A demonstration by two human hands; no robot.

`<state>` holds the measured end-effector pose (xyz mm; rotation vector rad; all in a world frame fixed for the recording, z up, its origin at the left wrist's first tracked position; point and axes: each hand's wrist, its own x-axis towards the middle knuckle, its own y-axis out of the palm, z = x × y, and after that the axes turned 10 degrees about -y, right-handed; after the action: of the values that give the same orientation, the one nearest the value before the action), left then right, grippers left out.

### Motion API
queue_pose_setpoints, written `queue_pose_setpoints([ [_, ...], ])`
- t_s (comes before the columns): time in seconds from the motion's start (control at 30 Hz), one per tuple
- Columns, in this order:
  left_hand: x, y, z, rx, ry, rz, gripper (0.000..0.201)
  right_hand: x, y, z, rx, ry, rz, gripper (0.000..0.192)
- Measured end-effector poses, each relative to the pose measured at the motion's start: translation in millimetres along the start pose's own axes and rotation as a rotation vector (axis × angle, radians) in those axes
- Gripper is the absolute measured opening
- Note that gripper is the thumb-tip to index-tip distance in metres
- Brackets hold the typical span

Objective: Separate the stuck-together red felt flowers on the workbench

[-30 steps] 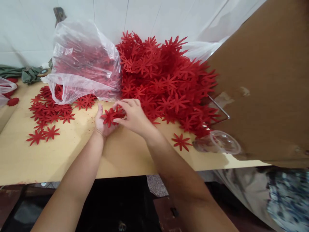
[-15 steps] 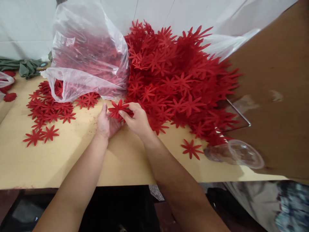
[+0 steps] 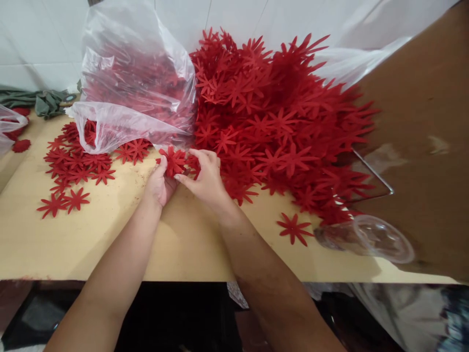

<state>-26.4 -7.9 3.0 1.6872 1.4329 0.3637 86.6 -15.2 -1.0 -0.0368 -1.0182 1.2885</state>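
A red flower-shaped cutout (image 3: 174,162) with long narrow petals rests in my left hand (image 3: 160,183), the thumb pressed on its left side. More red petals show behind it, so I cannot tell whether it is one piece or a small stack. My right hand (image 3: 207,177) is at its right side with thumb and index finger spread apart. The right thumb tip lies at the cutout's lower edge; whether it touches is unclear. Behind and to the right rises a big heap of similar red cutouts (image 3: 264,122).
A clear plastic bag (image 3: 135,98) full of red cutouts stands at the back. A smaller pile of cutouts (image 3: 78,159) lies left. One loose cutout (image 3: 293,228) is beside a clear plastic cup (image 3: 383,239) on its side. A brown board (image 3: 421,146) bounds the right.
The red cutout has moved slightly left into my left hand, whose thumb now presses on it. My right thumb and index finger have let go of it and spread apart.
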Motion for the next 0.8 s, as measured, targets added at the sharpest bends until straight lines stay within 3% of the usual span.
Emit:
queue_pose_setpoints([
  [0.07,-1.0,0.7,-2.5,-0.024,0.001,-0.033,0.035,-0.5,0.2,-1.8,0.090,0.030,0.017,0.056],
  [0.17,-4.5,3.2,-5.2,-0.052,-0.019,-0.060,0.037,-0.4,1.4,-4.3,0.299,0.072,0.122,0.041],
  [0.4,-12.7,6.2,-9.1,-0.019,-0.082,0.063,0.042,4.3,-1.9,-2.7,0.753,0.255,0.227,0.031],
  [0.63,-17.7,5.0,-11.0,0.019,-0.103,0.144,0.043,6.3,-14.0,-3.9,0.858,0.253,0.377,0.034],
  [0.8,-17.7,6.5,-9.7,0.012,-0.131,0.159,0.041,7.4,-7.9,-4.2,0.861,0.266,0.243,0.031],
])
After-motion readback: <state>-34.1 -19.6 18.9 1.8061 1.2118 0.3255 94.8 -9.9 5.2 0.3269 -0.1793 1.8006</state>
